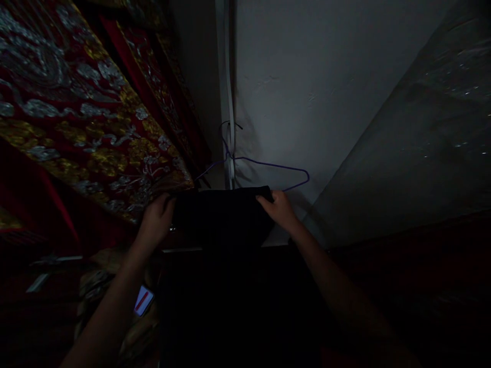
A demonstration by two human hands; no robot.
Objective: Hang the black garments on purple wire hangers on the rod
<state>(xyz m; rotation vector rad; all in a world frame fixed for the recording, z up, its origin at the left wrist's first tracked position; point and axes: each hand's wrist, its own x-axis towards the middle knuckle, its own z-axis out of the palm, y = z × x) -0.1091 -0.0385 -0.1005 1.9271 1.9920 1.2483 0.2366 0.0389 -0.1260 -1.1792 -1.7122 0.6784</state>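
A black garment (222,214) hangs over the bar of a purple wire hanger (268,166), whose hook sits on a white vertical rail (229,102). My left hand (156,220) grips the garment's left edge with its fingers curled round the cloth. My right hand (279,208) pinches the garment's upper right corner, just below the hanger's right end. The lower part of the garment is lost in the dark.
Red fabrics with gold and silver embroidery (76,112) hang close on the left. A white wall (314,76) is behind the hanger. A grey, shiny covered piece (422,143) slopes on the right. A small white tag with a red stripe (143,300) shows at the lower left.
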